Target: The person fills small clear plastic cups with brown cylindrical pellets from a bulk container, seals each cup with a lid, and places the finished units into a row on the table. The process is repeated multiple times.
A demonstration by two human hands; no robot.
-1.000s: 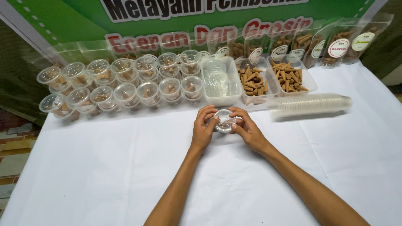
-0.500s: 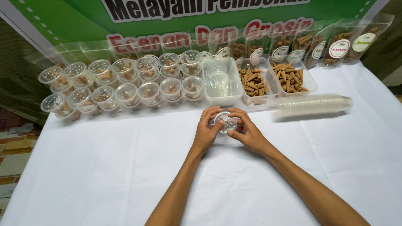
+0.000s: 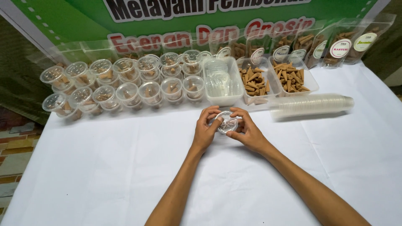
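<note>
A small clear plastic cup with a lid sits on the white tablecloth between both hands. My left hand curls round its left side, fingertips on the lid rim. My right hand grips its right side, thumb and fingers on the rim. Brown pieces show faintly inside the cup.
Behind the hands stand two rows of filled, lidded clear cups, a tub of clear lids, and two tubs of brown cone pieces. A sleeve of stacked cups lies to the right. Pouches lean on a green banner.
Both hands stay on the small cup in the same spot; the fingers have shifted slightly around the lid rim.
</note>
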